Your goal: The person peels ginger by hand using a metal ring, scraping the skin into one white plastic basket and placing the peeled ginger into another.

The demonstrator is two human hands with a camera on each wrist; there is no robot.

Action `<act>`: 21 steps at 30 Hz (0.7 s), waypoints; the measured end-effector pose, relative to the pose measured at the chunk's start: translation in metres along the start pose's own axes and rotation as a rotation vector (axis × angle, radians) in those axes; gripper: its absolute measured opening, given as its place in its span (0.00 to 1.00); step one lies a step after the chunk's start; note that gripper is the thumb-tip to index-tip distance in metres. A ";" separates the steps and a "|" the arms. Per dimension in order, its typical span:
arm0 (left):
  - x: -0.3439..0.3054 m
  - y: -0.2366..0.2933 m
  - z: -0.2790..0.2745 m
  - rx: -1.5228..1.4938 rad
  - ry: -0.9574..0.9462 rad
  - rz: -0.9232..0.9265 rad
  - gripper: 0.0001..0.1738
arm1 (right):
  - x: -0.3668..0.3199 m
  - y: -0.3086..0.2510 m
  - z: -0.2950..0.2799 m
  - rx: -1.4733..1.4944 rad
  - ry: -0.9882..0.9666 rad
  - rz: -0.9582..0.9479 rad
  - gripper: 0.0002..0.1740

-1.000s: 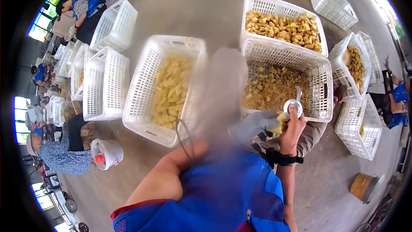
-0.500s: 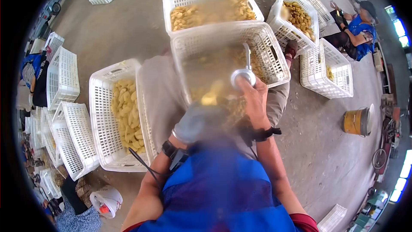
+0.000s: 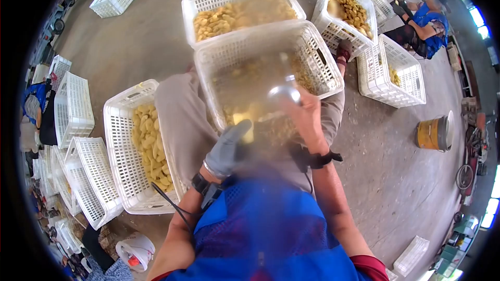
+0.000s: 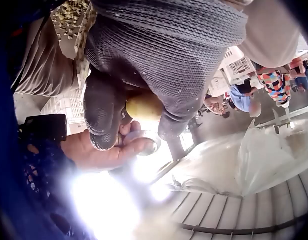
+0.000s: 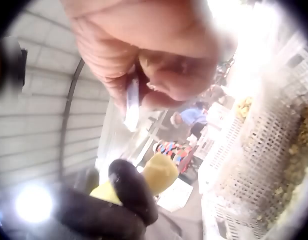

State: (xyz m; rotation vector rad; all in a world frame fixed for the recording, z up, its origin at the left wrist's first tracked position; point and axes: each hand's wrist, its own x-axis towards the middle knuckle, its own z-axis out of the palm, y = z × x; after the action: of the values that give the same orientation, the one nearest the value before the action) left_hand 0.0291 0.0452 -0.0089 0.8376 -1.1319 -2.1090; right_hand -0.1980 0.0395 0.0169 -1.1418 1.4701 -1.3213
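Lump: we are gripping a smooth, pale yellow rounded lump (image 4: 144, 106) in our grey-gloved left hand (image 3: 227, 148), fingers curling round it, over the white slatted plastic crate (image 3: 323, 57).
Right hand: our bare right hand (image 3: 307, 117) is clasping a round silver metal tool (image 3: 284, 92) just beside the lump.
Hidden: blur is smearing the tool; the glove is covering much of the lump.

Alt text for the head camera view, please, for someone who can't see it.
A person's gloved left hand holds a yellow piece and the bare right hand grips a round metal tool, above a white crate of scraps. Other white crates holding yellow pieces stand around on the floor.
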 end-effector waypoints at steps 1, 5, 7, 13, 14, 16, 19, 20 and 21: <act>0.000 0.001 0.003 -0.030 -0.003 -0.019 0.23 | -0.004 -0.003 0.001 -0.100 -0.067 -0.049 0.22; 0.002 0.006 0.011 -0.123 -0.022 -0.053 0.25 | -0.018 -0.008 0.017 -0.177 -0.234 -0.054 0.25; 0.002 0.007 0.011 -0.098 -0.026 -0.045 0.25 | -0.019 -0.020 0.016 -0.103 -0.270 0.014 0.24; -0.002 0.003 0.004 -0.079 0.051 -0.080 0.22 | -0.004 -0.017 0.002 -0.098 -0.080 0.150 0.19; 0.000 0.008 0.011 -0.166 0.058 -0.069 0.24 | -0.004 -0.019 0.002 -0.154 -0.118 0.112 0.18; 0.005 0.003 0.009 0.031 -0.002 0.008 0.24 | -0.010 -0.025 0.003 -0.263 -0.182 0.043 0.17; 0.006 0.008 0.022 -0.016 0.069 -0.017 0.23 | -0.017 -0.015 0.018 0.054 -0.218 0.087 0.20; 0.006 0.012 0.027 -0.087 0.125 -0.045 0.22 | -0.011 -0.013 0.012 -0.013 -0.249 0.008 0.22; 0.005 0.008 0.021 -0.022 0.081 -0.038 0.22 | -0.006 -0.013 0.009 -0.051 -0.180 0.059 0.21</act>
State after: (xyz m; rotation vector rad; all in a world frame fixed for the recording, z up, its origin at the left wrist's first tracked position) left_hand 0.0115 0.0479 0.0059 0.9327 -1.0571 -2.0949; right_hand -0.1868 0.0424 0.0291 -1.2078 1.4017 -1.1162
